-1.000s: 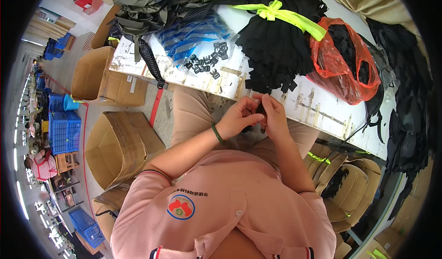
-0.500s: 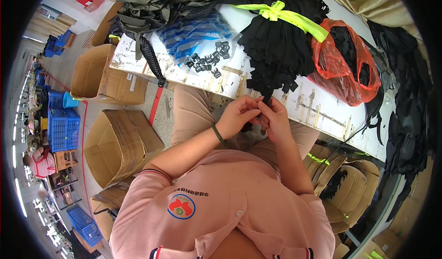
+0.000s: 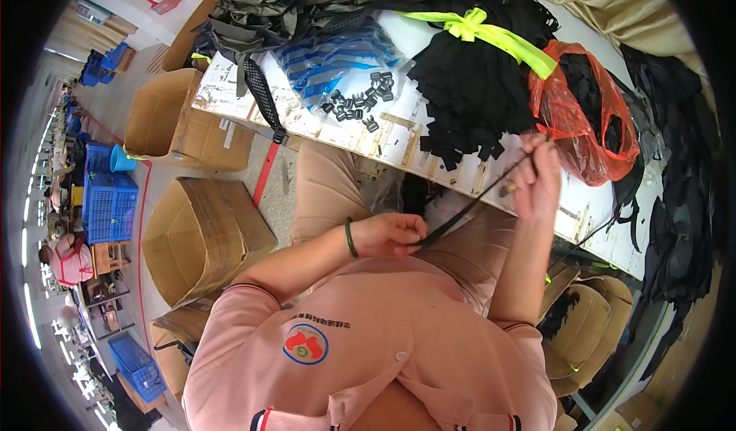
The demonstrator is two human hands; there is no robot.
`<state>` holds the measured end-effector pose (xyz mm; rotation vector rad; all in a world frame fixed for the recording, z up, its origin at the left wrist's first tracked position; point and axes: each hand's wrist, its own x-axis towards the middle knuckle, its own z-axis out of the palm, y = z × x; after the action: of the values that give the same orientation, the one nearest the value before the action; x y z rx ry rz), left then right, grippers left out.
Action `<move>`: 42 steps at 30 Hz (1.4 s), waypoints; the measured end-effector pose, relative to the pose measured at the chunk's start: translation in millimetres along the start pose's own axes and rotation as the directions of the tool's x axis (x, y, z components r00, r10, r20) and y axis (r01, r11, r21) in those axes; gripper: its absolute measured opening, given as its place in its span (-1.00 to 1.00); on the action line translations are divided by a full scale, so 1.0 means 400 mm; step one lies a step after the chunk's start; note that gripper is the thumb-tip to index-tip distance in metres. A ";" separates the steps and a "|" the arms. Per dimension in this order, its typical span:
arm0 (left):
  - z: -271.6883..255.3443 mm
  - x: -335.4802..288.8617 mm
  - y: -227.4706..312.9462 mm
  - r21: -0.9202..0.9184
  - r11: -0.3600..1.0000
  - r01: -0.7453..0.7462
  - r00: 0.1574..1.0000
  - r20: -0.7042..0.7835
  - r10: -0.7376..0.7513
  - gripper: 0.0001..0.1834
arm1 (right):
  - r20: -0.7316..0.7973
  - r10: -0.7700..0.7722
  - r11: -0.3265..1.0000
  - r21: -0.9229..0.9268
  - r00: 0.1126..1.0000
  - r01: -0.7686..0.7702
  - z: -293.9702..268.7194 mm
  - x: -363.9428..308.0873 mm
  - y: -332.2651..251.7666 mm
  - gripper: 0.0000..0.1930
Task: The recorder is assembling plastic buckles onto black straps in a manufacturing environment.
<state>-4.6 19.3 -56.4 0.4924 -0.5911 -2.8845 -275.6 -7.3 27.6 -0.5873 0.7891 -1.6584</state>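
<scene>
A narrow black strap [image 3: 477,199] stretches slantwise between my two hands, over my lap. One end is pinched in my left hand [image 3: 392,234], close to my chest. My right hand [image 3: 534,176] is raised by the table edge, closed on the strap's other end, near a red plastic bag [image 3: 586,124]. Beyond my hands, a thick bundle of black straps [image 3: 469,86] lies on the table, bound with a bright yellow-green band [image 3: 491,32]. Several black plastic buckles [image 3: 360,100] lie left of the bundle, on or in a clear bag.
The worn white table [image 3: 399,136] spans the front. Blue-striped plastic packaging [image 3: 333,55] and dark olive fabric [image 3: 268,1] are piled at its far left. Open cardboard boxes stand left [image 3: 203,239] and right [image 3: 586,327] of me. Black material [image 3: 678,224] hangs at the far right.
My hands have moved apart from the table edge, drawing the black strap out between them. The left came back toward my chest; the right went up and right.
</scene>
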 end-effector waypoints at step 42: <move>0.046 0.070 0.107 0.447 0.792 -0.416 0.669 -0.440 0.599 -0.96 | -0.069 0.557 0.821 -0.102 0.828 -0.561 0.076 -0.155 0.205 -0.91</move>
<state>-33.5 -19.2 -31.1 0.9912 -0.9014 -1.9612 -186.9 37.1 -13.3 -0.3548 0.9826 -1.0831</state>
